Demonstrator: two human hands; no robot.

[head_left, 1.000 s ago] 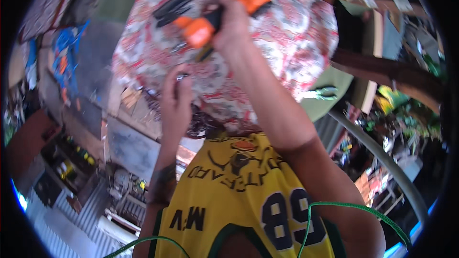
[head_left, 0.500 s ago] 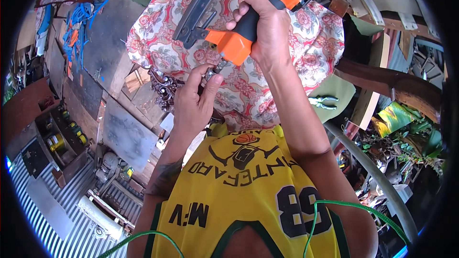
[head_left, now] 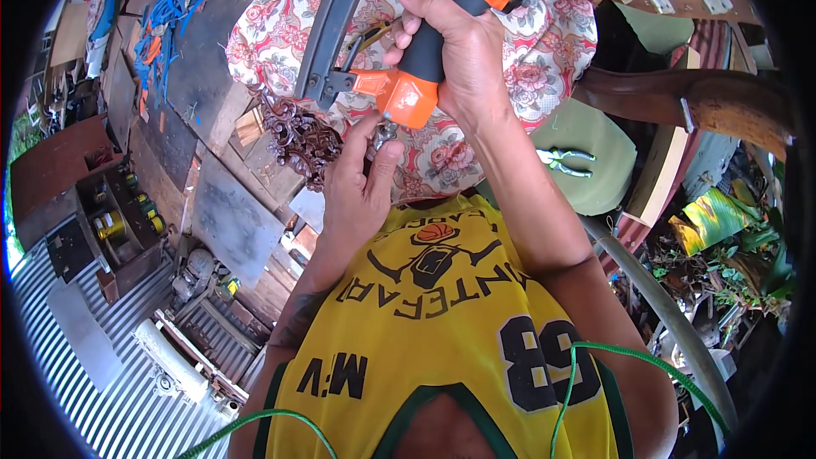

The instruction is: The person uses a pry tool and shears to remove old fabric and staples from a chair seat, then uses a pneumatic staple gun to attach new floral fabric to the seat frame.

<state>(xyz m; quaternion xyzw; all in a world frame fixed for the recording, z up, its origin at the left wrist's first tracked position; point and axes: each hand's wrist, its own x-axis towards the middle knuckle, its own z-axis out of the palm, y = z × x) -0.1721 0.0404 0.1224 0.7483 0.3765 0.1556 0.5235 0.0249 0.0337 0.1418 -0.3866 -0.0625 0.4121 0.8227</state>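
An orange and black air nail gun (head_left: 414, 100) is held up over flower-patterned upholstery fabric (head_left: 535, 76). My right hand (head_left: 466, 47) wraps round its black grip. The long dark magazine lies to the left of the grip. At the base of the handle, a metal air coupler (head_left: 384, 134) sits between the thumb and fingers of my left hand (head_left: 361, 172). The coupler is against or very near the orange handle end; the exact contact is partly hidden by my fingers. Dark carved wood (head_left: 297, 136) shows left of the fabric, just past my left hand.
Pliers (head_left: 565, 160) lie on a green surface (head_left: 595, 187) at the right. A curved wooden piece (head_left: 714, 102) and a grey pipe (head_left: 663, 310) stand farther right. Blue straps (head_left: 157, 42) are heaped at the far left. An open box of spools (head_left: 110, 225) sits lower left.
The nail gun has shifted slightly left and its handle end has come a little closer to me. My left hand stays at the coupler. More of the carved wood shows.
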